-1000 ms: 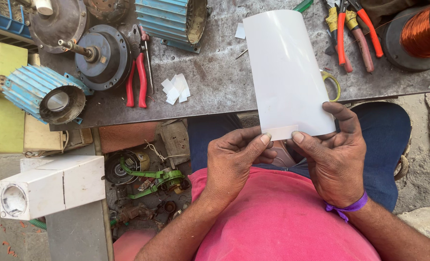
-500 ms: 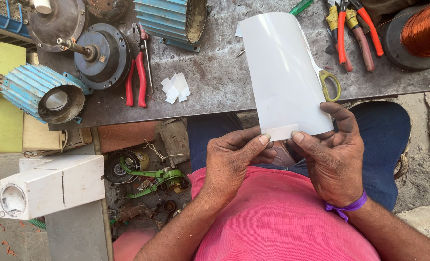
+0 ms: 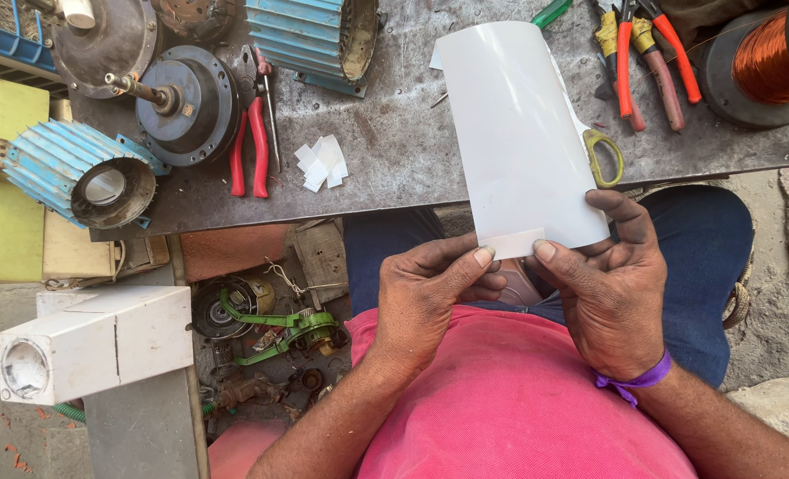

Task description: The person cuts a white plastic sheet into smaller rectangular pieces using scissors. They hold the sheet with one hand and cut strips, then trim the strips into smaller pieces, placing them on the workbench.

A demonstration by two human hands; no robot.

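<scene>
Your left hand [image 3: 434,297] and right hand [image 3: 609,297] both grip the near edge of a white sheet [image 3: 523,133], above your lap and just off the near edge of the metal workbench [image 3: 394,160]. The left thumb presses a narrow folded strip at the sheet's bottom edge, with the other fingers curled underneath; the right thumb pins the same strip just beside it, and the right fingers wrap around the sheet's right corner. Both hands are closed on the sheet, not spread open. The sheet rises away from you over the bench, its far end curving upward.

A pair of yellow-handled scissors [image 3: 605,155] lies partly hidden under the sheet's right edge. Further right on the bench are red and orange-handled pliers [image 3: 630,53] and a spool of copper wire [image 3: 767,58]. To the left of the sheet lie small white paper scraps [image 3: 323,161], red-handled pliers [image 3: 248,151], a round dark motor cover [image 3: 186,102] with a shaft, and two blue ribbed motor housings [image 3: 84,173]. A purple band [image 3: 634,380] circles your right wrist.
</scene>
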